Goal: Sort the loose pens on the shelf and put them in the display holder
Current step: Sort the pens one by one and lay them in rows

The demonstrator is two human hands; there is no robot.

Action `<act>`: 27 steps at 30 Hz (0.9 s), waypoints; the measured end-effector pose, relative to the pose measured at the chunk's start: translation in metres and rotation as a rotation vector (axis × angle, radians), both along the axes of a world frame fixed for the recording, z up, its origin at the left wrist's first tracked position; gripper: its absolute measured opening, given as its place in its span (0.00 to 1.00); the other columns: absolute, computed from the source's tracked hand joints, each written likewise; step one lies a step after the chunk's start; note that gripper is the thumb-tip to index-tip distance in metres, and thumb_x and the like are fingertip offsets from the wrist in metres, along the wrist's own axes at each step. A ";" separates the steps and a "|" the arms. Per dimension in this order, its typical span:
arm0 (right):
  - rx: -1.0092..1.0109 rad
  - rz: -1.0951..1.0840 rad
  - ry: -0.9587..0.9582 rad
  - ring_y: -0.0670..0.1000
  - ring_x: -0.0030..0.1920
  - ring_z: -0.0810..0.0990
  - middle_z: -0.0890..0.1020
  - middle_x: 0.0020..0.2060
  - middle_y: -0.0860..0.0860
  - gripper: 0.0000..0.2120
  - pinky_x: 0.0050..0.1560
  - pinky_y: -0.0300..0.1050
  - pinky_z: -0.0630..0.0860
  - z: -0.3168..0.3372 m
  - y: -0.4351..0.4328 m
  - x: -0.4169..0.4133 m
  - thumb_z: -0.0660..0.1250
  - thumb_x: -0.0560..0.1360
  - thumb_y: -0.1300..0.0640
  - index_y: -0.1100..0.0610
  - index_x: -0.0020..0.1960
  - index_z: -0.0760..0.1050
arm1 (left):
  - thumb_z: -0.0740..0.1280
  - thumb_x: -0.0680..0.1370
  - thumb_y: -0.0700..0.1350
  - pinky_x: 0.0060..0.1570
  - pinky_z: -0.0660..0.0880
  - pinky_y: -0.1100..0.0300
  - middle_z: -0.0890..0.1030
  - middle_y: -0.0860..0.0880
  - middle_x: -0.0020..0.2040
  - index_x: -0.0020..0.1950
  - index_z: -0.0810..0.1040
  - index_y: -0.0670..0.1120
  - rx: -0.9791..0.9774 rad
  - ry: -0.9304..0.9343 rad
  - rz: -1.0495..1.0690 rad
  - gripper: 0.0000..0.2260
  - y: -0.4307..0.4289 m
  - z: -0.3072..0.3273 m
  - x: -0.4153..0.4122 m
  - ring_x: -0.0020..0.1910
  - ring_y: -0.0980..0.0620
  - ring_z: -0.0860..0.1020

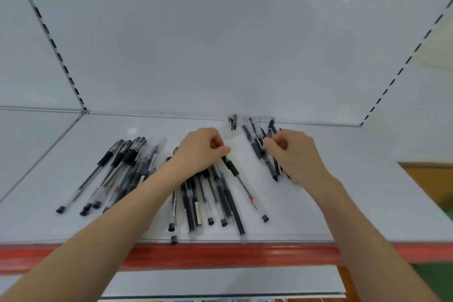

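Two hands are working over the shelf (367, 193). The left hand (203, 149) is curling its fingers and pinching the far end of one pen (232, 169), the one with the black grip. This pen is lying right under the left fingertips. Its long side is running from those fingertips back toward the person and a little to the right, so its cap end is sitting far from the hand. It is lying just to the right of the middle pile (213, 201), which is spreading out under the left wrist. So the left hand is the nearer one for this pen. I think it is getting ready to lift the pen or slide it away from the pile.

The right hand (291, 152) is staying well apart from that pen. Its fingers are curling down onto the right pile (257, 152). That pile is lying under its fingertips and just to their left, pointing toward the back wall (220, 56). I cannot tell if this hand is really holding a pen there or only touching.

One more bunch, the left pile (122, 169), is lying far out to the left of the left arm.

Past both hands, a small clear thing (232, 123) is sitting by the back wall with dark pen tops in it. It may be the holder, but I cannot tell.
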State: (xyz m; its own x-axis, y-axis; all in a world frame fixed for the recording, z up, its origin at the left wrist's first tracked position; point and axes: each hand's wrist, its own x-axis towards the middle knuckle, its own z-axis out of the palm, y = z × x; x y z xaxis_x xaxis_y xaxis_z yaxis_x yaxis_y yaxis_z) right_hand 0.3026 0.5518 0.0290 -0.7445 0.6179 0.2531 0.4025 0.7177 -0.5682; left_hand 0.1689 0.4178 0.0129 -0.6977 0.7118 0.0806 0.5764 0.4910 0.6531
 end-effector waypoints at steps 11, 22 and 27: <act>0.111 0.027 -0.311 0.47 0.26 0.62 0.64 0.25 0.50 0.20 0.25 0.41 0.55 -0.002 0.009 -0.043 0.63 0.73 0.62 0.57 0.28 0.56 | 0.65 0.75 0.44 0.50 0.72 0.59 0.81 0.46 0.50 0.49 0.80 0.42 0.007 0.078 0.035 0.08 0.010 0.004 -0.028 0.51 0.49 0.77; -0.306 -0.044 -0.015 0.51 0.34 0.75 0.81 0.38 0.63 0.10 0.43 0.51 0.78 0.003 0.013 0.003 0.64 0.71 0.60 0.67 0.47 0.76 | 0.64 0.76 0.42 0.39 0.70 0.58 0.76 0.42 0.39 0.40 0.75 0.40 0.012 0.108 0.048 0.07 0.081 -0.001 -0.053 0.39 0.47 0.74; -0.322 -0.038 -0.006 0.45 0.33 0.73 0.75 0.34 0.48 0.02 0.24 0.27 0.68 0.002 0.015 0.019 0.65 0.71 0.59 0.56 0.44 0.73 | 0.67 0.74 0.42 0.30 0.66 0.65 0.79 0.41 0.38 0.39 0.79 0.37 -0.030 0.044 0.008 0.09 0.093 -0.006 -0.060 0.35 0.48 0.74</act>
State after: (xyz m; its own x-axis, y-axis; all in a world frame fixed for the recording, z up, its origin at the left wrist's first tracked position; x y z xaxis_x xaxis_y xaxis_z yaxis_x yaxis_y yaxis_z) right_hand 0.3218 0.5671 0.0313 -0.7204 0.6926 0.0352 0.4297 0.4856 -0.7613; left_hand 0.1087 0.5111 0.0068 -0.6995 0.7089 0.0902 0.6003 0.5145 0.6123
